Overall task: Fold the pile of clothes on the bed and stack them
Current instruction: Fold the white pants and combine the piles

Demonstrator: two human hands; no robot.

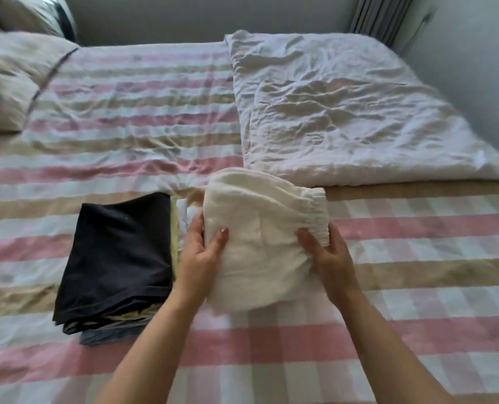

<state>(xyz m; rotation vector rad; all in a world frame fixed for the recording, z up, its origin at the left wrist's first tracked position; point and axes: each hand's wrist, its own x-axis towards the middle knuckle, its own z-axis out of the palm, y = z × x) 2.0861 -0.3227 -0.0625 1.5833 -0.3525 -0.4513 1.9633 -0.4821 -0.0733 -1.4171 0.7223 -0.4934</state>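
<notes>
Gripping a folded cream-white soft fabric garment (263, 243) from both sides, the person's two bare hands hold it over the near middle of the bed. The left hand (201, 252) clasps the garment's left edge, thumb pressed flat on the top surface and the other fingers running along and under that edge. The right hand (330, 258) grasps the right edge in the same way, thumb on top and fingers curled round the side just below the gathered elastic waistband (315, 211). The garment therefore spans the gap between the two hands, bulging upward in the middle, with its far fold reaching away from the person. Whether its underside touches the bedding cannot be told.

Just beside the left hand, to the left, sits a stack of folded clothes (117, 258). A dark navy piece lies on top, pale yellow cloth shows along the stack's right and near edges, and blue fabric peeks out at the bottom. The stack and the held garment are close but apart.

Both lie over a pink, beige and white striped bedsheet (402, 301). A crumpled white duvet (344, 112) lies folded on the far right part of the bed, its near edge just behind the garment. A beige pillow (9, 83) rests at the far left.
</notes>
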